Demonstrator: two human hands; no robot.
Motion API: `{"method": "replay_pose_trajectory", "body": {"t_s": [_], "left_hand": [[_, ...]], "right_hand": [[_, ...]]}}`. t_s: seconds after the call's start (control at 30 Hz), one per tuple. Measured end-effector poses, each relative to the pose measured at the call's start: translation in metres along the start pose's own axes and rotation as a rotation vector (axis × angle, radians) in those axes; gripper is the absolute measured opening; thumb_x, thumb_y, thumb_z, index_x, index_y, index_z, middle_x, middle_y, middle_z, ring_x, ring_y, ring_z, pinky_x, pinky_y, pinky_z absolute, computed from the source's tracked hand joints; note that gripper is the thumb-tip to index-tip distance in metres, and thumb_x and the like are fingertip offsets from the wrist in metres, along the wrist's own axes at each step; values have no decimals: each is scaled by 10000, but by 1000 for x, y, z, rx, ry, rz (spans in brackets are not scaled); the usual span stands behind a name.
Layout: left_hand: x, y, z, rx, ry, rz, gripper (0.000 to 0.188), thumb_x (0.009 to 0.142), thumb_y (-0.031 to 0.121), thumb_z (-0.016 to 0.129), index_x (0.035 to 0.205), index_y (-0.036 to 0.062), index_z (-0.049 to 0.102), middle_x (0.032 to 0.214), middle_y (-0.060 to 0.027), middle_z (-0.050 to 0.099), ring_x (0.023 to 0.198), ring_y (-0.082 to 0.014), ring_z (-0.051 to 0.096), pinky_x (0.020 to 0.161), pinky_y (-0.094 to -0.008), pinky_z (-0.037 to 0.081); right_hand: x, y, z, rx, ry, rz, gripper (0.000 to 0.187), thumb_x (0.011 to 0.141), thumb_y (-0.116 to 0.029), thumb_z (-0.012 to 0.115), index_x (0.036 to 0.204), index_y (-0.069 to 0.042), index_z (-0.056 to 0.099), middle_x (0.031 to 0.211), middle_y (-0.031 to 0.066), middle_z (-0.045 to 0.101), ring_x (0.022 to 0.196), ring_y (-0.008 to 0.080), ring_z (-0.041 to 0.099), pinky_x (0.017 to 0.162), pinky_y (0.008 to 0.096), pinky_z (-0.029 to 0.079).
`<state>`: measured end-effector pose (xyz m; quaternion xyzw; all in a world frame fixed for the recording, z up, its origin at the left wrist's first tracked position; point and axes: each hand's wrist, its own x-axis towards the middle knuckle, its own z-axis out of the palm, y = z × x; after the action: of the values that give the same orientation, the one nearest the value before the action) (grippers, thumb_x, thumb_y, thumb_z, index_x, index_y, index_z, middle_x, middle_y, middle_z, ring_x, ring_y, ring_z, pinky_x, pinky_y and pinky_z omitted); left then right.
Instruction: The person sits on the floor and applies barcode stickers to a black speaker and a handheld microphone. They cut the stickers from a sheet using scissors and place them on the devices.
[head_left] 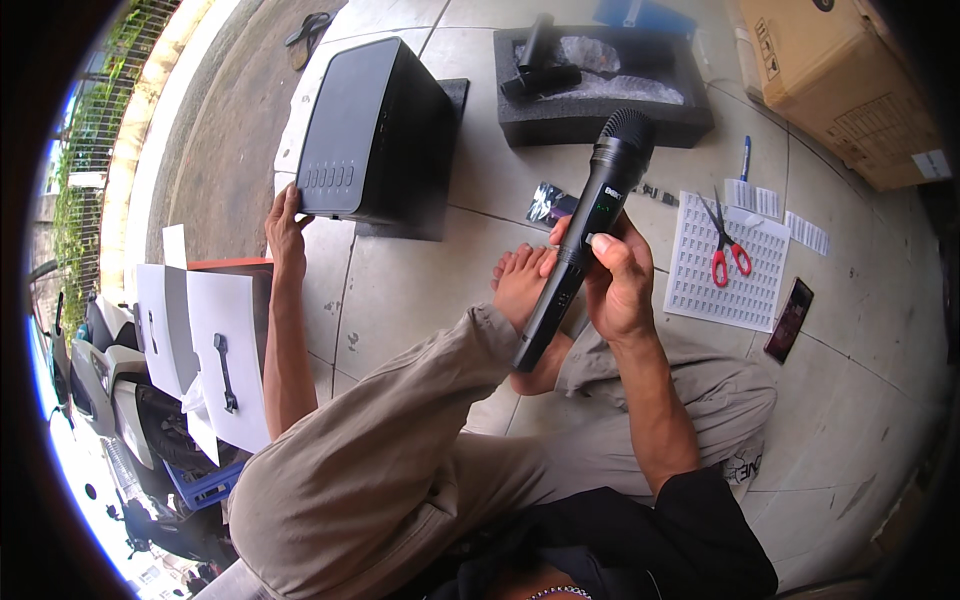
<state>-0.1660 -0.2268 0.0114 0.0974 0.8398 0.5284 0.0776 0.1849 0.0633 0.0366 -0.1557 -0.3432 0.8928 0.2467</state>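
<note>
- Right hand (pixel 612 285): clamped round the middle of a black wireless microphone (pixel 585 235), thumb laid on the barrel near a small lit display; the grip is placed so that the controls can be reached and seen.
- Microphone: found at centre frame, held tilted, mesh head toward the upper right, tail end toward the lower left over a bare foot (pixel 522 285). Long, slim, matt black body, rounded grille, faint green light on the barrel.
- Left hand (pixel 285 228): stretched to the left of centre, fingers closed on the lower corner of a black speaker box (pixel 372 135), apparently to steady it; a row of small buttons is seen on the speaker's top face.
- Foam tray (pixel 600 115): dark, at upper centre on the tiled floor (pixel 420 280), with a second black microphone (pixel 540 75) and crumpled clear wrap lying in its recess.
- Red-handled scissors (pixel 725 245): laid on a white sticker sheet (pixel 725 275) at right of centre; a blue pen (pixel 746 158) just above.
- Cardboard carton (pixel 850 80): upper right corner, beside the tray.
- White printed panels (pixel 215 350): at left, leaning upright next to the knee.
- Small dark card (pixel 788 320): on the floor just beside the sheet's lower right edge.
- Posture: seated on the floor, legs in khaki trousers folded.
</note>
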Motion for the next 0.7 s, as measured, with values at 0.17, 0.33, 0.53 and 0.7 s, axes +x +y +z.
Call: {"method": "replay_pose_trajectory", "body": {"t_s": [0.17, 0.33, 0.53, 0.7], "left_hand": [[1, -2, -1, -1, -2, 2, 549, 1026, 451, 569, 1356, 12, 606, 1159, -103, 662, 1024, -161, 626, 854, -324, 553], [3, -3, -2, -5, 0, -4, 549, 1023, 450, 577, 1350, 11, 610, 1160, -102, 663, 1023, -162, 628, 854, -320, 553], [1, 0, 0, 9, 25, -17, 533, 1028, 438, 573, 1345, 12, 614, 1154, -100, 669, 1014, -162, 631, 849, -315, 549], [0, 2, 1, 2, 32, -18, 524, 1031, 428, 569, 1341, 8, 616, 1146, -100, 673, 1004, -159, 631, 838, -313, 547]], "right_hand": [[1, 2, -1, -4, 3, 5, 427, 901, -224, 546, 1217, 51, 466, 1009, 210, 634, 766, 279, 694, 770, 378, 581], [1, 3, -1, -16, 8, 4, 429, 901, -227, 544, 1218, 52, 467, 1012, 209, 635, 766, 274, 691, 775, 376, 580], [2, 6, -1, -2, 13, 9, 433, 902, -227, 549, 1219, 56, 467, 1011, 208, 634, 765, 272, 688, 778, 376, 578], [2, 7, 0, -10, 13, 15, 441, 903, -231, 550, 1227, 57, 467, 1014, 210, 634, 766, 271, 686, 779, 374, 578]]}}
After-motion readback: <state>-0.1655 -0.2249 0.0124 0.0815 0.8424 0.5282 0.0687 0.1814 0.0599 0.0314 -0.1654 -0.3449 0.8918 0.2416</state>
